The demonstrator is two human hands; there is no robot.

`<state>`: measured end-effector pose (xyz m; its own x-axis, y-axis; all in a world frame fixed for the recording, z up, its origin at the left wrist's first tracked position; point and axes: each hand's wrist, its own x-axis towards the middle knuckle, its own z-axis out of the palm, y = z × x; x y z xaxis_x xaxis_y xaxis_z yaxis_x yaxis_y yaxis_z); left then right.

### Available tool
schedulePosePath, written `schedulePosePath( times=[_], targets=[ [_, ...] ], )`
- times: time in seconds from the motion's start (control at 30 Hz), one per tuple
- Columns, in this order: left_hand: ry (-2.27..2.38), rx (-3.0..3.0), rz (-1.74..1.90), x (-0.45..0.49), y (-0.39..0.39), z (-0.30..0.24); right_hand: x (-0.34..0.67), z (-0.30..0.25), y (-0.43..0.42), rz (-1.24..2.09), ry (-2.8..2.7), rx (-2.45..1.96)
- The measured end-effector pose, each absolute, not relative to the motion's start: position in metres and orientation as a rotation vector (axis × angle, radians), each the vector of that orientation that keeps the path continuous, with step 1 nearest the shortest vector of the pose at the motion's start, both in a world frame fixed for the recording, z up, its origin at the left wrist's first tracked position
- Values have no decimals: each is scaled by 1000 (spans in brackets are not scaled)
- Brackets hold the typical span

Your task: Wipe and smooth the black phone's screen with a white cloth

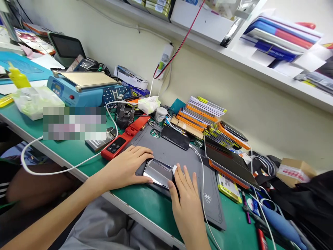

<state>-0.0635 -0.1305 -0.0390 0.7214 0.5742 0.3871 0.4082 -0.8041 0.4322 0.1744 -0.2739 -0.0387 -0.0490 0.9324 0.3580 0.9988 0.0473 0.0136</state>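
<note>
On the grey mat — a shiny, silvery device.

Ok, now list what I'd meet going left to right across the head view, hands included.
Yellow bottle, blue machine, left hand, shiny phone-like device, right hand, yellow packet, cardboard box.

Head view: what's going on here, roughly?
A person steadies a glossy phone on a grey mat. The left hand spans its left end between thumb and fingers; the right hand is at the other end, with a small white piece, perhaps a wipe, at its fingertips. Farther back on the mat lies a dark phone with a white cable at its end. A red device with buttons lies along the mat's left edge.
</note>
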Motion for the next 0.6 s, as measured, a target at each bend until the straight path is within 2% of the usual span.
schedulePosePath(
  times=[0.27,0.47,0.6],
  targets=[
    [803,2589,714,-64,-130,-40,175,-51,-310,-580,-2199,-1837],
    [820,2588,686,-63,-129,-41,166,-36,-273,-353,-2120,-1952],
    [815,2590,684,-63,-130,-39,162,-41,-284,-426,-2118,-1904]
  ],
)
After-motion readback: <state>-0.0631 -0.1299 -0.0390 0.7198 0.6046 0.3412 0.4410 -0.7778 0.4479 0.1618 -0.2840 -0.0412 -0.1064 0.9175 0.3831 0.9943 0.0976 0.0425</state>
